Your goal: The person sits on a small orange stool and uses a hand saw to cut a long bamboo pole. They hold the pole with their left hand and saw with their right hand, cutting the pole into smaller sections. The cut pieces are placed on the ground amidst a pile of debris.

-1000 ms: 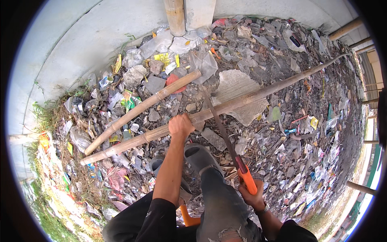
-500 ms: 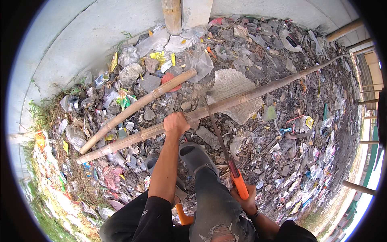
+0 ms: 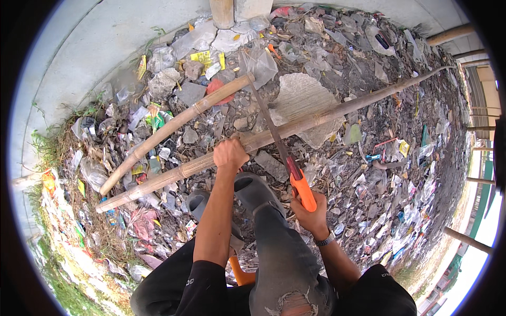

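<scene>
A long bamboo pole (image 3: 316, 119) lies slantwise across the littered ground, its near end at the left. My left hand (image 3: 230, 154) is wrapped round it near the middle. In my right hand (image 3: 310, 210) is a hand saw (image 3: 274, 131), its orange handle in my closed fingers. The saw's dark blade crosses the pole just right of my left hand, with its tip reaching past the pole toward the far side. A shorter cut bamboo piece (image 3: 179, 124) lies beyond the pole on the left, its far end close to the blade tip.
Rubble and plastic litter cover the ground. A flat concrete slab (image 3: 305, 100) lies beneath the pole. A grey wall (image 3: 105, 42) curves along the back, with an upright bamboo post (image 3: 222, 13) against it. My grey rubber shoe (image 3: 258, 192) stands close to the pole. An orange object (image 3: 241, 274) shows between my legs.
My right hand has pushed the saw forward and away from me, so more blade reaches beyond the pole. My left hand keeps its hold. The view has shifted slightly.
</scene>
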`<state>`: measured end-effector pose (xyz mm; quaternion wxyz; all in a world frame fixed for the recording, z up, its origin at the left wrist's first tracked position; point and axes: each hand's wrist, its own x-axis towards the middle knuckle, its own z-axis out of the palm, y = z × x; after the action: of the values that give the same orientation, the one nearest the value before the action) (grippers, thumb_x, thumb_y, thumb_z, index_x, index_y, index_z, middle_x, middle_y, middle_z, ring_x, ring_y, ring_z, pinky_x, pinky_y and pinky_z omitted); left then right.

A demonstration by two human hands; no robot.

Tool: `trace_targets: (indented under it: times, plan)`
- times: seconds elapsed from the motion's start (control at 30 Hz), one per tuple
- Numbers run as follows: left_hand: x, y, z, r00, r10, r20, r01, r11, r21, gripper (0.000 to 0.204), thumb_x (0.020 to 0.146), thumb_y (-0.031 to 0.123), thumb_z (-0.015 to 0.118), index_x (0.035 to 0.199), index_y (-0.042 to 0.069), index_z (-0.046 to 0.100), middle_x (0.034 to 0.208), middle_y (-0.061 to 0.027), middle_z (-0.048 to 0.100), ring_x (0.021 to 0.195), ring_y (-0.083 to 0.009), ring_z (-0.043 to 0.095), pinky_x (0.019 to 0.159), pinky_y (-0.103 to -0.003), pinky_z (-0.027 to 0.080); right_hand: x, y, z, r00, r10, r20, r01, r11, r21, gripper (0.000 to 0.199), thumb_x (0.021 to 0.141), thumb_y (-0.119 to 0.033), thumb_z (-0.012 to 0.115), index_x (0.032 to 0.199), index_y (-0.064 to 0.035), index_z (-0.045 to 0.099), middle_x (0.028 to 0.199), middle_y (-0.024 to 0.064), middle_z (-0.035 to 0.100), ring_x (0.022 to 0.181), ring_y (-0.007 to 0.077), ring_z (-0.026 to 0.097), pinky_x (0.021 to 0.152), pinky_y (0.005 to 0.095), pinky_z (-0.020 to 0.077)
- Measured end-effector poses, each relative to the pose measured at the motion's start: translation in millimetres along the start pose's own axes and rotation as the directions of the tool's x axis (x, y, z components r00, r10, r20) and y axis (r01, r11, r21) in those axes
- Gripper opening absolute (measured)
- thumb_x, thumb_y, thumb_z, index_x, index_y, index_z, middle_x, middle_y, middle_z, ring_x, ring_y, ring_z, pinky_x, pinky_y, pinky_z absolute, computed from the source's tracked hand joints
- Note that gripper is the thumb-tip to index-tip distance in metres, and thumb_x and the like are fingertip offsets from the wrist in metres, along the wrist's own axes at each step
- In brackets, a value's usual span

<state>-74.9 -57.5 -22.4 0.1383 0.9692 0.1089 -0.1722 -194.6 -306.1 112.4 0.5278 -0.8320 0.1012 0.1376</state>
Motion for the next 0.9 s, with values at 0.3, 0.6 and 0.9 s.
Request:
trace_targets:
  times: [0.3,0.6,0.9]
  plan:
    - [-4.6,0.4,9.8,0.994,0.03,-0.107,-0.026,0.999,0.04,0.031,0.07,0.02,0.076,0.097,0.006,0.072,0.094,-0.015,0.077,0.091,-0.0327,0.075,0.086,-0.042,0.059,25.7,-108.3,-46.6,0.991,-0.132,-0.027,0.132,0.991,-0.02,0.013,0.082,-0.002,0.072,0.076,-0.0011,0.061,0.061,-0.0009,0.054,0.056,0.0049,0.046,0.053,0.0275,0.0409]
    - [1.7,2.0,4.2,0.997,-0.012,-0.075,0.013,1.0,0.022,0.039,0.067,0.024,0.079,0.102,0.009,0.074,0.092,-0.018,0.077,0.088,-0.0372,0.076,0.082,-0.046,0.061,-19.2,-53.9,-62.3,0.96,-0.278,-0.025,0.277,0.96,-0.048,0.02,0.079,-0.003,0.075,0.069,-0.0052,0.058,0.056,-0.0009,0.049,0.049,0.0054,0.044,0.047,0.0283,0.0398]
    - [-4.6,13.1,-11.7,0.998,0.001,-0.06,0.0,1.0,0.022,0.028,0.074,0.016,0.066,0.099,0.007,0.075,0.089,-0.0206,0.077,0.085,-0.0384,0.076,0.08,-0.047,0.061,-45.7,5.7,-36.1,0.996,0.032,0.08,-0.029,0.999,-0.033,0.017,0.081,-0.011,0.075,0.073,-0.0008,0.065,0.06,0.0025,0.062,0.055,0.0068,0.058,0.053,0.0296,0.0476]
